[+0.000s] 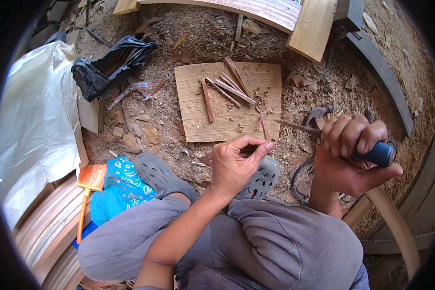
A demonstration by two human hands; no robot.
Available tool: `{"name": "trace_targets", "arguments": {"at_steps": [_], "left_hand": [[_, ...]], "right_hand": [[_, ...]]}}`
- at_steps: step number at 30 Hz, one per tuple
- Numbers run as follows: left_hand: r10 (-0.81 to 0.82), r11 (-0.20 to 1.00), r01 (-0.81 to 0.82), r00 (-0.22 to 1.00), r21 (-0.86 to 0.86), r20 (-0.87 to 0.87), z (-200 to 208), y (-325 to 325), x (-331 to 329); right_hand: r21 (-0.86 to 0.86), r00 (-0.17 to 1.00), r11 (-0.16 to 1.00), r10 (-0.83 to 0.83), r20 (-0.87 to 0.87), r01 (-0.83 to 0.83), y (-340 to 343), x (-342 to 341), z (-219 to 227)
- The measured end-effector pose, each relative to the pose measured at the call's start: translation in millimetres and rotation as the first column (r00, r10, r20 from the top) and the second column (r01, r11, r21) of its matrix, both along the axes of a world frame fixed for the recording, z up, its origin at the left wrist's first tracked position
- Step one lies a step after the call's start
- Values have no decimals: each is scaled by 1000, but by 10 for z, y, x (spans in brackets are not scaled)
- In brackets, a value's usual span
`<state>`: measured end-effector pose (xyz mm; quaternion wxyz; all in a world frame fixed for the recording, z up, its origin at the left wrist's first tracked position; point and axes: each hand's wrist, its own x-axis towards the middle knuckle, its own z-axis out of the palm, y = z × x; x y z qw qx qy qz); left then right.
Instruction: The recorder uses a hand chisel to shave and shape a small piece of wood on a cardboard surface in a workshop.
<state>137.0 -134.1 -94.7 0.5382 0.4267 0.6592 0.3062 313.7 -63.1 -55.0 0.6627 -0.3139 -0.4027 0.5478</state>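
My left hand (239,164) pinches a thin strip of reddish wood (263,128) between thumb and fingers. The strip points up over the near edge of a square wooden board (193,130). My right hand (350,150) grips a narrow-bladed tool (378,154) by its blue handle. Its thin blade points left, with the tip close to the strip; I cannot tell whether they touch. Several cut strips (234,92) lie loosely on the board among curled shavings. Just beyond my right hand, a claw hammer (318,114) lies on the ground.
Sawdust and chips cover the ground. A black plastic bag (106,67) and pale sheeting (38,116) are on the left. Nearer lie an orange brush (89,181) and blue patterned cloth (123,183). Wooden planks (316,26) stand at the back, beside a dark curved piece (384,77).
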Motion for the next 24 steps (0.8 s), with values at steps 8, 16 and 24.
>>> {"name": "trace_targets", "arguments": {"at_steps": [8,16,24], "left_hand": [[158,982,-161,987,104,33,-130,-105,284],[148,982,-145,989,117,-17,-182,-194,247],[199,971,-196,980,137,-10,-219,-178,235]], "right_hand": [[53,1000,999,6,-3,-6,72,-84,263],[28,980,980,196,-13,-196,83,-233,195],[180,995,980,94,-19,-89,61,-276,193]]}}
